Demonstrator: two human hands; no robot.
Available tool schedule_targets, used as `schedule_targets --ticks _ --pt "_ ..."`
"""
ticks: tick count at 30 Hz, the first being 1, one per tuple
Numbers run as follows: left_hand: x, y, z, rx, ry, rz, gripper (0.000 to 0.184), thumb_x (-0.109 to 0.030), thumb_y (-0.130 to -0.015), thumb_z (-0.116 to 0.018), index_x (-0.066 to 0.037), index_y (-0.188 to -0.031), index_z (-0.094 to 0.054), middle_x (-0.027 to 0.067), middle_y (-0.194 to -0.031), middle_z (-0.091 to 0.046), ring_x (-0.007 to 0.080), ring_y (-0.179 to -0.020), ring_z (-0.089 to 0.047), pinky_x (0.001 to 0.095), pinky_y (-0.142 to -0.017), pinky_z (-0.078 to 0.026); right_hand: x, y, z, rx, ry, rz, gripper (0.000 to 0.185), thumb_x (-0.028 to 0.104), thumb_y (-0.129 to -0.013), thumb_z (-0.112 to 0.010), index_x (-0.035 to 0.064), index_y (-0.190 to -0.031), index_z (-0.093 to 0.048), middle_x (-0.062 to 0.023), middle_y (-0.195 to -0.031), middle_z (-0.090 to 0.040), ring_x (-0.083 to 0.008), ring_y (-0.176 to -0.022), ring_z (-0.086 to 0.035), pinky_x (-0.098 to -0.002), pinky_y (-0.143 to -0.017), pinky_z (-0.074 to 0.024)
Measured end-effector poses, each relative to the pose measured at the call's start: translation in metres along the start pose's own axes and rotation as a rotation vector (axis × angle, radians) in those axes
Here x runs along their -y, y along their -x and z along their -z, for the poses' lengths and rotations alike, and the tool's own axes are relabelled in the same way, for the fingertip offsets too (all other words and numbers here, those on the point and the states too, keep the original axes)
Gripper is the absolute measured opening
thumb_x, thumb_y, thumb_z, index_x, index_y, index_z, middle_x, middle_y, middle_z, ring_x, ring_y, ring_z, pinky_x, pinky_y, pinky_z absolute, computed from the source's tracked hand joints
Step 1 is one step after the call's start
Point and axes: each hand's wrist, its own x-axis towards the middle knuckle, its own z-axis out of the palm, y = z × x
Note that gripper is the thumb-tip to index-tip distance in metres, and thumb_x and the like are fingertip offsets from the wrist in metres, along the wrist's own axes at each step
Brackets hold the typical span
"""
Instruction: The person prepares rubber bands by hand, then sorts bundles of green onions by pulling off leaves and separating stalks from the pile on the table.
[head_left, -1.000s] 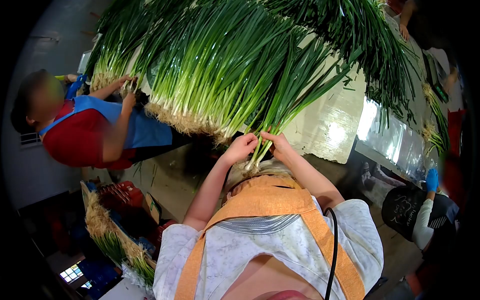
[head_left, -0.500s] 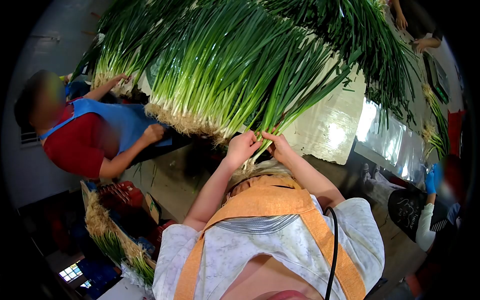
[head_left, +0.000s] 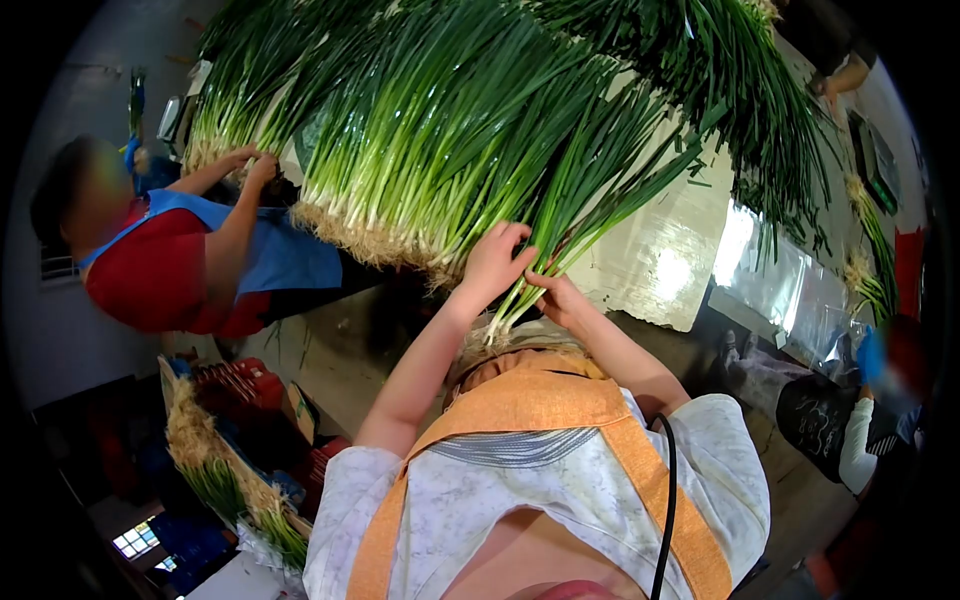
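Note:
A small bunch of green onions (head_left: 511, 306), roots toward my body, lies at the near edge of the table with its leaves pointing away. My right hand (head_left: 562, 298) is closed around the stalks of this bunch, thumb across them. My left hand (head_left: 492, 262) is just to the left, fingers curved and apart, by the stems of the large pile of green onions (head_left: 400, 190). The pile's pale roots hang along the table edge. Whether my left fingertips touch a stalk is hard to make out.
At left, a person in a blue apron (head_left: 290, 255) handles more green onions. Dark green leaves (head_left: 770, 120) heap at the back right. The pale tabletop (head_left: 655, 270) shows beside my right hand. Rooted bunches (head_left: 205, 435) sit in a crate behind, lower left. Another person (head_left: 820, 425) is at right.
My left hand has come off the small bunch and moved up toward the large pile, its fingers opening. My right hand stays on the bunch. The aproned person's arm has moved to the green onions.

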Motion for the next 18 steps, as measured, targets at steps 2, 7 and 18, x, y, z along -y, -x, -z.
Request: schedule_targets --ticks 2,7,18 --pt "-0.003 -0.025 -0.006 -0.014 -0.099 -0.094 0.031 -0.026 -0.079 -0.064 -0.006 -0.102 -0.056 0.0117 -0.100 -0.053 0.0286 -0.091 -0.054 0.0375 -0.075 -0.044 -0.004 0.003 -0.003 0.032 0.035 -0.020 0.028 0.004 -0.082 -0.064 0.0082 -0.107 -0.051 -0.0054 -0.098 -0.060 -0.0150 -0.088 -0.057 -0.0293 -0.075 -0.0467" --pt "-0.002 -0.057 -0.032 -0.008 -0.323 -0.086 0.023 -0.022 -0.077 -0.065 -0.007 -0.093 -0.057 0.0106 -0.098 -0.050 0.0279 -0.096 -0.050 0.0406 -0.081 -0.040 -0.018 0.005 -0.003 0.129 0.079 -0.045 0.040 0.005 -0.081 -0.066 0.0091 -0.116 -0.048 -0.0049 -0.107 -0.060 -0.0141 -0.096 -0.055 -0.0273 -0.079 -0.0418" --pt "-0.002 -0.007 0.012 -0.090 0.479 0.131 0.015 -0.018 -0.081 -0.063 -0.004 -0.080 -0.058 0.0053 -0.073 -0.051 0.0138 -0.067 -0.052 0.0280 -0.062 -0.041 -0.019 0.009 0.006 0.043 -0.060 0.031 0.037 -0.001 -0.077 -0.061 0.0088 -0.111 -0.052 -0.0033 -0.093 -0.059 -0.0156 -0.086 -0.058 -0.0280 -0.077 -0.0461"
